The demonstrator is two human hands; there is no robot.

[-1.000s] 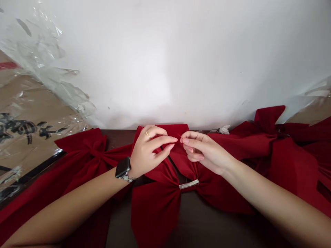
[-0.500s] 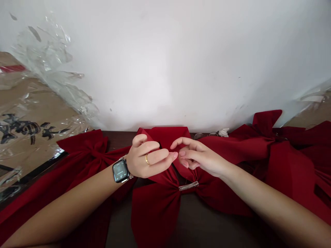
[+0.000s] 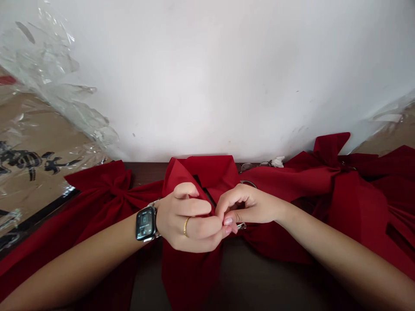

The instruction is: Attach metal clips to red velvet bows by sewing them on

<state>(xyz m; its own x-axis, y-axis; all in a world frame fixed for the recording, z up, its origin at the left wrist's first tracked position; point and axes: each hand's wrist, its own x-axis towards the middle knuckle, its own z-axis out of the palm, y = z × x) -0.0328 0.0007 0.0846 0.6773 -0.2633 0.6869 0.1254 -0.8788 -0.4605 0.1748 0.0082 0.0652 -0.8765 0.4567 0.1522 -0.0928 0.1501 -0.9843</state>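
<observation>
A dark red fabric bow (image 3: 191, 276) lies on the dark table in front of me, its centre mostly covered by my hands. The end of a silver metal clip (image 3: 241, 226) shows at that centre, just right of my fingertips. My left hand (image 3: 194, 220), with a ring and a wristwatch (image 3: 145, 223), is curled over the bow, its fingertips closed near the clip. Thumb and forefinger of my right hand (image 3: 248, 205) pinch together against the left fingertips. Whatever is between the fingers is hidden or too small to name.
Another red bow (image 3: 113, 188) lies at left, and more red bows (image 3: 343, 190) are heaped at right. A plastic-wrapped carton (image 3: 48, 134) stands on the left. Behind the table is a white wall (image 3: 207, 77). A crumpled white scrap (image 3: 278, 162) lies near thin dark loops.
Both hands have moved down onto the bow's centre and now cover most of the clip. The right fingers have closed into a pinch, touching the left fingertips. The view has shifted slightly.
</observation>
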